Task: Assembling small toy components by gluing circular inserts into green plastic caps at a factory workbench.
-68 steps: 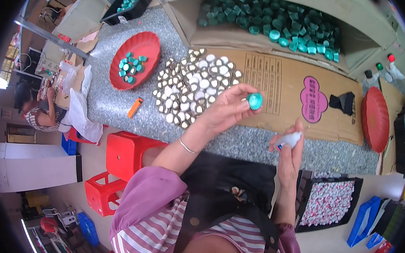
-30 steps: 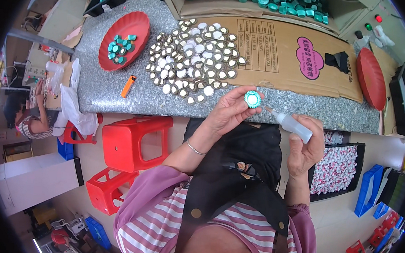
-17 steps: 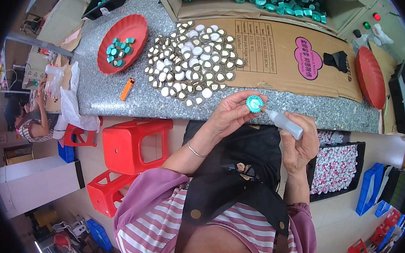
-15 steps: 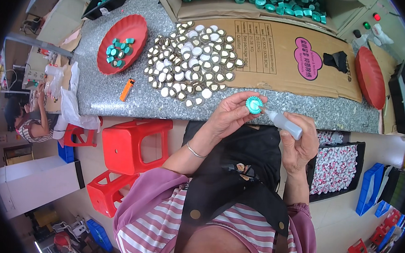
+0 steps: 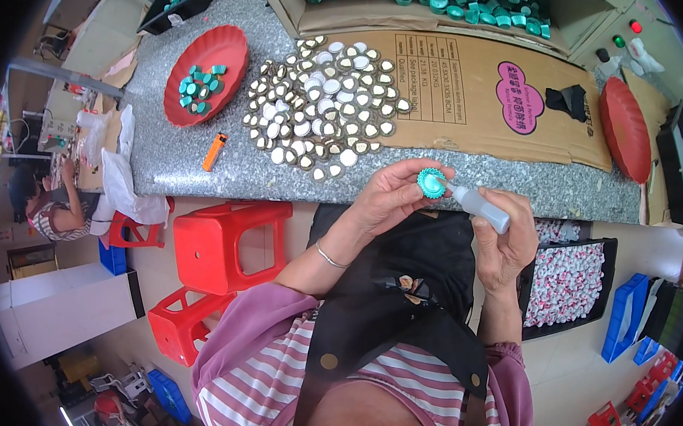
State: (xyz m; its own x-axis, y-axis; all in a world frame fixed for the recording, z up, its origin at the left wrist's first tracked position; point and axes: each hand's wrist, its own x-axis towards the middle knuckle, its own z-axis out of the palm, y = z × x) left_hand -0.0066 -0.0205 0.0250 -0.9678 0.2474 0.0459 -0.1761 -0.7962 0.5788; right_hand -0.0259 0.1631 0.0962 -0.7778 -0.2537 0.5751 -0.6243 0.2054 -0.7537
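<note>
Pinched in the fingers of my left hand point(image 5: 392, 197) is a small teal cap point(image 5: 432, 183) with a toothed rim, its hollow side facing up. My right hand point(image 5: 509, 237) grips a small translucent squeeze bottle point(image 5: 482, 208), tilted so that its thin nozzle reaches into the cap. Both hands are close together over the near edge of the grey speckled table point(image 5: 179, 158). Beyond my left hand lies a spread of round flat pieces point(image 5: 321, 105), dark-rimmed with white or cream centres. An orange lighter point(image 5: 214, 152) rests to their left.
A red scalloped dish point(image 5: 177, 95) holds several teal caps; another red dish point(image 5: 626, 130) stands far right. Flattened cardboard point(image 5: 474, 131) lies beneath a bin of teal caps point(image 5: 451, 7). Red stools point(image 5: 216, 252) stand left, a black crate point(image 5: 564, 284) right. Another person point(image 5: 61, 205) works far left.
My left hand has shifted the cap slightly, a little lower and to the right. The bottle and my right hand have hardly moved.
</note>
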